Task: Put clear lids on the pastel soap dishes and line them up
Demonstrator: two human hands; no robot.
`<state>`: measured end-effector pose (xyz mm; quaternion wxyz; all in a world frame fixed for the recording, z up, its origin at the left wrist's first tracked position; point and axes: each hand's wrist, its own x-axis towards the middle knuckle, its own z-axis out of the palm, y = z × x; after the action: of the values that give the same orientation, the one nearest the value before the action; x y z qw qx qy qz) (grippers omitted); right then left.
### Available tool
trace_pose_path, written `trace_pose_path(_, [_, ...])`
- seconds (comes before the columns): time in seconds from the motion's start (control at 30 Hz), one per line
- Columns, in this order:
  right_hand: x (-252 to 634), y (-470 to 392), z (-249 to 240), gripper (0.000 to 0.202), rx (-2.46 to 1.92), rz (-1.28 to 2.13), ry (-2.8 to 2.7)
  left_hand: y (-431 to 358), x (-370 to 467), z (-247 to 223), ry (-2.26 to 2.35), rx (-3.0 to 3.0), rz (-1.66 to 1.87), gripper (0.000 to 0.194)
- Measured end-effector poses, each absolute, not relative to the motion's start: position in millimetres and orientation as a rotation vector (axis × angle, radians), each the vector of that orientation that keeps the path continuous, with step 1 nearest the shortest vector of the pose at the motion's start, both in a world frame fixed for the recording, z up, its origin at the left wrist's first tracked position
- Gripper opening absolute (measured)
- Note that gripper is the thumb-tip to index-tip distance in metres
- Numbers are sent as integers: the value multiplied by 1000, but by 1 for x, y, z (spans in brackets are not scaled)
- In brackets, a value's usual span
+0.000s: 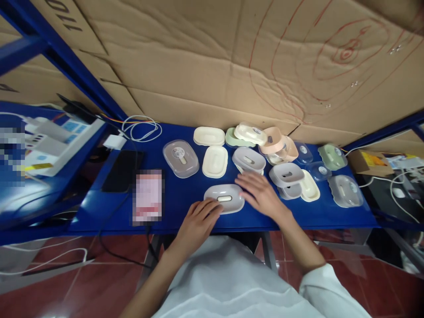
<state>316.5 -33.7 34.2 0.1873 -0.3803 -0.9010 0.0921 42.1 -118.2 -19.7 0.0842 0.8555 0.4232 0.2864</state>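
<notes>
One grey oval dish (225,198): on blue table (180,198), between hands, I'd guess for steadying.
Left hand (198,221): fingers half-curled over its rim.
Right hand (263,194): fingers spread, right end; I can't tell either's grip.

Uncovered grey oval plastic dishes (233,202) number four: the nearest, taken as the dial's centre, one at one o'clock and a stacked pair between two and three. Flat cream plastic trays (209,136) come to at least three, two between eleven and twelve, one at three. One labelled cream dish (249,134) lies at one. Two clear-covered grey dishes (180,160) sit at ten and three; two loose clear lids (319,171), between two and three. Green plastic dishes (332,157) total two, overlapping peach plastic dishes (274,131) at least two.
</notes>
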Motion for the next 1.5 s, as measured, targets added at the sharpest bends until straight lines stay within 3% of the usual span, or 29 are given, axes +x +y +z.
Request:
trace_pose_path(0.17, [290, 69, 54, 55, -1489, -98, -2319, -122, 38, -21, 1284, 2538, 917, 30])
trace_pose_path(0.3, [300, 118, 56, 69, -1726, -40, -2180, -127, 32, -23, 1298, 2517, 961, 30])
trace_pose_path(0.47, [320, 111, 55, 45, -1511, 50, -2287, -128, 30, -26, 1289, 2499, 1062, 31])
trace_pose_path(0.67, [325, 97, 49, 66, -1506, 136, -2304, -122, 34, -24, 1259, 2489, 1094, 30])
trace_pose_path(0.97, [332, 112, 31, 46, -1312, 350, -1954, -121, 35, -26, 1237, 2491, 1134, 29])
trace_pose_path(1.2, [314, 48, 52, 35, -1130, 19, -1908, -121, 34, -24, 1288, 2473, 1104, 40])
trace_pose_path(1.33, [300, -39, 37, 48, -1041, 155, -2006, -126, 30, -24, 1415, 2355, 1220, 51])
trace_pose_path(1.5, [294, -110, -4, 60, -1091, 318, -2051, -122, 22, -17, 1378, 2434, 1180, 51])
